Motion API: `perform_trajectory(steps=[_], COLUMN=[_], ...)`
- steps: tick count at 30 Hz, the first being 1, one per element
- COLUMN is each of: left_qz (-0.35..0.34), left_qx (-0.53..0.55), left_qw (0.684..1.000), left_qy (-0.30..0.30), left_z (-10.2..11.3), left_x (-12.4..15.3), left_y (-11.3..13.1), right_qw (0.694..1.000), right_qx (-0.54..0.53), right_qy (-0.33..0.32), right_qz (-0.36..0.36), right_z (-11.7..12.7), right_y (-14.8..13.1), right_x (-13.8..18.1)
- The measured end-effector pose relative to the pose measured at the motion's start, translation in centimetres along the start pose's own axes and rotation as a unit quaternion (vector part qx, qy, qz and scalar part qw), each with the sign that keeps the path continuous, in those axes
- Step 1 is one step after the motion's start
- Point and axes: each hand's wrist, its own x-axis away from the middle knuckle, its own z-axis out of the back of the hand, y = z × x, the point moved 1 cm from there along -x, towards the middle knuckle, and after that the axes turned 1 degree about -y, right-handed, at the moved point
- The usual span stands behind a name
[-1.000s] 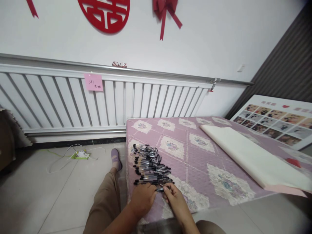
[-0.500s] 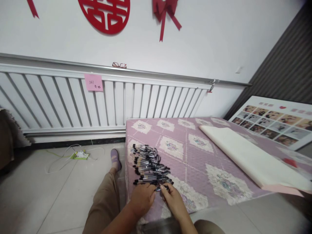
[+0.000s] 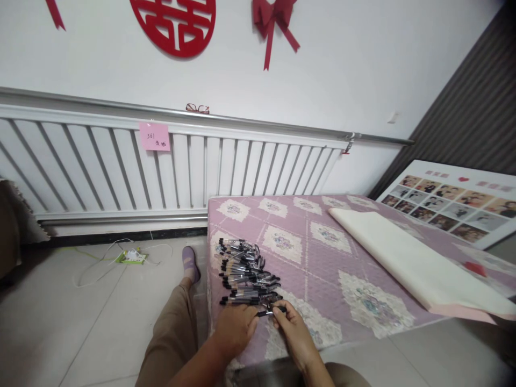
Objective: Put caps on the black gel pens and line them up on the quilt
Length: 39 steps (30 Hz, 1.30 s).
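Observation:
A clear-barrelled pen with black ends (image 3: 265, 313) spans the gap between my two hands, just above the cloth. My right hand (image 3: 293, 324) pinches its right end between thumb and fingers. My left hand (image 3: 236, 326) is closed, its curled fingers around the pen's left end, which they hide. Right beyond my hands lies a stack of similar pens (image 3: 245, 279), side by side in rough rows with their black ends mostly pointing left. The nearest of these pens lie against the back of my left fingers.
The pens rest on a purple patterned cloth (image 3: 282, 242) covering a low table or bed. A cream sheet (image 3: 387, 252) lies to the right, before a photo board (image 3: 447, 201). Behind runs a white radiator (image 3: 237, 166). A power strip (image 3: 133, 257) with cables sits on the floor.
My right hand has shifted slightly to the right, and more of the pen now shows between my hands. My left hand and the stack of pens stay in place.

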Motion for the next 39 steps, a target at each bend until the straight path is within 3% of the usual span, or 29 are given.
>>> perform_trajectory(steps=[6, 11, 16, 20, 28, 39], left_qz=[0.029, 0.065, 0.07, 0.055, 0.053, 0.043], left_qx=[0.019, 0.032, 0.035, -0.004, -0.076, -0.065], left_qw=[0.999, 0.994, 0.994, 0.998, 0.995, 0.995], left_qy=[0.039, 0.084, 0.071, 0.039, 0.038, 0.06], left_z=[-0.7, -0.7, -0.7, -0.7, -1.0, -1.1], left_x=[0.9, 1.9, 1.8, 1.4, 0.4, 0.4], left_y=[-0.7, -1.0, -1.1, -0.9, -0.9, -1.1], right_qw=[0.993, 0.992, 0.972, 0.956, 0.956, 0.956], right_qx=[-0.05, 0.078, 0.191, 0.227, 0.19, 0.235], right_qy=[0.099, 0.098, 0.057, 0.086, 0.159, 0.075], right_qz=[0.027, 0.032, 0.126, 0.164, 0.155, 0.157], right_z=[0.3, -0.6, -1.9, -2.2, -1.2, -1.8], right_y=[0.8, 0.7, 1.1, 1.7, 1.7, 1.0], right_x=[-0.4, -0.2, -0.1, -0.4, -0.3, 0.5])
